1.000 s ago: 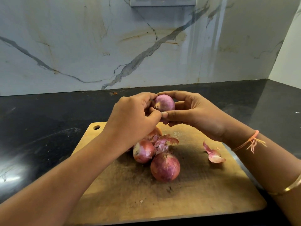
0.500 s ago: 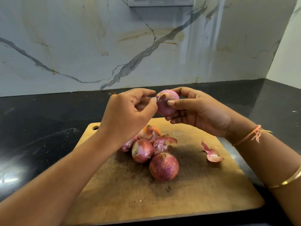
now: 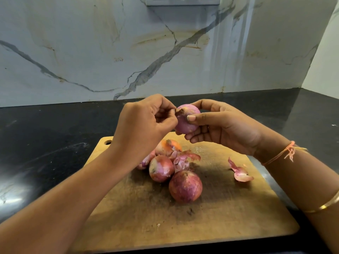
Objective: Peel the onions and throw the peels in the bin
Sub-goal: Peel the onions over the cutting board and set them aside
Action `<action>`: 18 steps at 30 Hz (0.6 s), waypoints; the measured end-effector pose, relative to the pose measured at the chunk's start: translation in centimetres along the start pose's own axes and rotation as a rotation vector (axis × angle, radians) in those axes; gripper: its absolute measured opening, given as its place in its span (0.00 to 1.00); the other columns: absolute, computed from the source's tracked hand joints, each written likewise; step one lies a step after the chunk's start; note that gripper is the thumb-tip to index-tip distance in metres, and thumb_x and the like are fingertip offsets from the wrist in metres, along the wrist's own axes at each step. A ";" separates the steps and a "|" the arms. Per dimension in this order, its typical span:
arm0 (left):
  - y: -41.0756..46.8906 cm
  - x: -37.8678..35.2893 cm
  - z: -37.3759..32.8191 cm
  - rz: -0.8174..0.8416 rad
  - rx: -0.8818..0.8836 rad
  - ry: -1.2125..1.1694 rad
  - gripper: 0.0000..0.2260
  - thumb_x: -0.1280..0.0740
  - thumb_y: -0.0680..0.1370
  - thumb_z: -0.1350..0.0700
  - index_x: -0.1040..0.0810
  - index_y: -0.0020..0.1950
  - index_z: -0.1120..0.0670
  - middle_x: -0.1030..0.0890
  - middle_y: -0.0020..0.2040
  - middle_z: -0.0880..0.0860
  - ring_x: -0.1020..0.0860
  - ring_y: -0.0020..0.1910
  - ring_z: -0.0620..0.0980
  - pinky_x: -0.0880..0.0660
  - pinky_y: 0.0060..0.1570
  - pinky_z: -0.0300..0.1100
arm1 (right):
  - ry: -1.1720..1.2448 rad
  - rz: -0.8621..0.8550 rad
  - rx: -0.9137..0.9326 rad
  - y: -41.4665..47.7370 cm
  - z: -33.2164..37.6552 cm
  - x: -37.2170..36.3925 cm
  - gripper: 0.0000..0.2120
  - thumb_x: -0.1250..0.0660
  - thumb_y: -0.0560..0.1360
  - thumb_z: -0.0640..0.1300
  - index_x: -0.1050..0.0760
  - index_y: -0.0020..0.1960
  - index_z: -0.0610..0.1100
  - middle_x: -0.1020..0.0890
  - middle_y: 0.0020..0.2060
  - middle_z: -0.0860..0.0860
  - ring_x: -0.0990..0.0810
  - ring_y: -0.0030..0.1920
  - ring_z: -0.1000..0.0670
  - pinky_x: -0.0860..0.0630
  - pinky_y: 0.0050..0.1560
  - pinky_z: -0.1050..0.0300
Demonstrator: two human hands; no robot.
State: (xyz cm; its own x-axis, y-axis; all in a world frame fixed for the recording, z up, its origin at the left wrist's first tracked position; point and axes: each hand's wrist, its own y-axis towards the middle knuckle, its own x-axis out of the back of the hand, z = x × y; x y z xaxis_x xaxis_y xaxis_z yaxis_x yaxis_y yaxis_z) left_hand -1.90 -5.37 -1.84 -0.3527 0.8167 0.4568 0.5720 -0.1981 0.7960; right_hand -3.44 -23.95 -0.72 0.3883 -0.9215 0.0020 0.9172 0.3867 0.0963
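Onion pile (image 3: pixel 161 168) mid cutting board (image 3: pixel 229 226), loose peel (image 3: pixel 241 173) by its right edge, left hand (image 3: pixel 145 123) and right hand (image 3: pixel 225 129) gripping an onion (image 3: pixel 184 126) above the far end, bare board in front, open counter (image 3: pixel 45 134) left.

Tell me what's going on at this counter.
A person is peeling onions by hand. The right hand holds one onion above the wooden board, and the left hand pinches the dry skin at its tip. Several other onions lie bunched together on the board. A loose peel lies apart from them toward the board's right side. No bin is in view.
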 end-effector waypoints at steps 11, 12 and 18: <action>0.1 0.2 0.9 0.036 0.054 0.010 0.03 0.30 0.74 0.60 0.19 0.46 0.53 0.17 0.38 0.47 0.20 0.39 0.41 0.21 0.40 0.36 | 0.117 0.054 -0.026 0.2 0.0 0.9 0.22 0.40 0.67 0.39 0.27 0.61 0.40 0.18 0.43 0.40 0.18 0.37 0.47 0.19 0.38 0.58; 0.1 0.2 0.9 0.043 0.042 0.011 0.04 0.30 0.75 0.61 0.19 0.47 0.53 0.17 0.39 0.47 0.19 0.40 0.41 0.21 0.41 0.35 | 0.106 0.055 -0.023 0.3 -0.1 0.9 0.23 0.40 0.67 0.40 0.27 0.62 0.41 0.19 0.43 0.41 0.18 0.37 0.47 0.20 0.37 0.58; -0.1 0.0 -0.1 0.082 -0.063 -0.142 0.07 0.31 0.74 0.59 0.19 0.51 0.50 0.18 0.48 0.46 0.19 0.47 0.41 0.21 0.45 0.33 | 0.067 0.058 -0.005 0.4 -0.2 0.8 0.22 0.38 0.67 0.40 0.26 0.62 0.44 0.20 0.44 0.43 0.22 0.35 0.50 0.23 0.36 0.60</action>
State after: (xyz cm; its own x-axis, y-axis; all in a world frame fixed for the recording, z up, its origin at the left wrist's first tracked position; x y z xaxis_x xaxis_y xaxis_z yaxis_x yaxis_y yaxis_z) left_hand -2.03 -5.37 -1.86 -0.1960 0.8639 0.4640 0.5453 -0.2972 0.7838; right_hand -2.78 -24.56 -0.92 0.4459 -0.8931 -0.0596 0.8932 0.4398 0.0934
